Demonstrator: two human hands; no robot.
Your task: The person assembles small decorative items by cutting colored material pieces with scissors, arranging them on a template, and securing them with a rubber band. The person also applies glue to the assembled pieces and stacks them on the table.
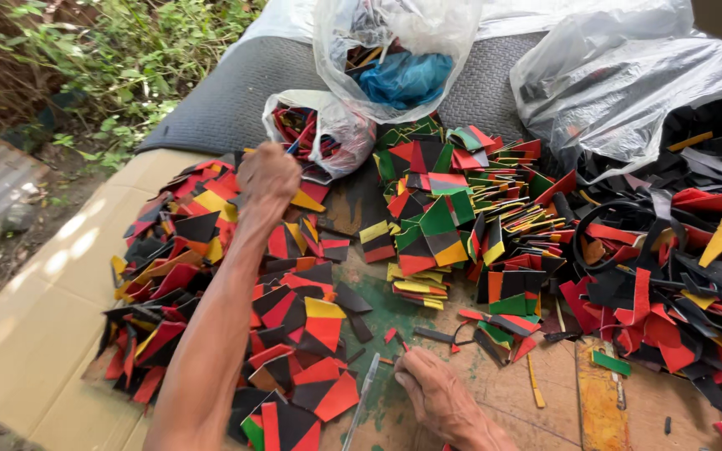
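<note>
Head view, our left hand [269,174] fisted on something thin above centre-left scraps [294,317], right hand [434,391] curled low centre, pinching a small scrap, pen [362,399] beside.

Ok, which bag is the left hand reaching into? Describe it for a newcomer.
Start at the grey woven mat at the top. At its front edge, touching the left hand, lies a small clear plastic bag. Unlike the larger bags behind, it holds red, green and black scraps.

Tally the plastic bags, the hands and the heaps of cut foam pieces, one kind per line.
Clear plastic bags: 3, one small, one with blue contents, one large crumpled
Hands: 2, left, right
Heaps of multicoloured foam pieces: 3, left, middle, right
Total: 8
</note>
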